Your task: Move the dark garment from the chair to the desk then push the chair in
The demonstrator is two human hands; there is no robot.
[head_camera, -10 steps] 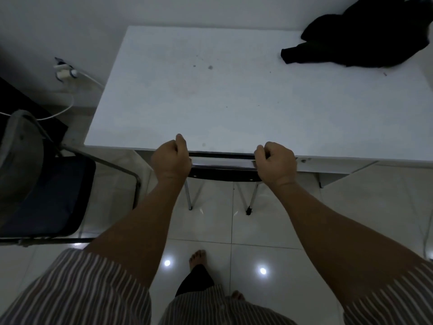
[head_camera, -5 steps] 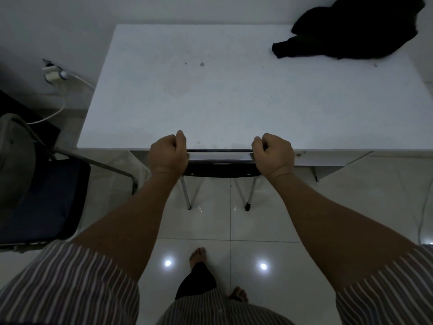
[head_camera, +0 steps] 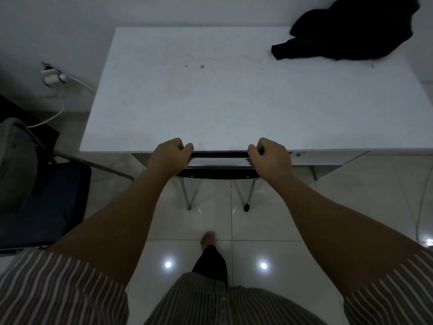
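Note:
The dark garment (head_camera: 351,31) lies bunched on the far right corner of the white desk (head_camera: 222,97). A chair (head_camera: 220,165) with a dark backrest and metal legs stands under the desk's front edge, so only its backrest top and rear legs show. My left hand (head_camera: 167,158) is closed on the left end of the backrest. My right hand (head_camera: 270,158) is closed on the right end. Both sets of knuckles sit at the desk's front edge.
A second chair (head_camera: 44,198) with a dark blue seat stands at the left, close to my left arm. A wall socket with a white plug and cable (head_camera: 52,77) is behind it. Glossy white floor tiles and my bare foot (head_camera: 207,239) lie below.
The chair's backrest has come forward against the desk's front edge, with both hands still on it. The view has shifted slightly.

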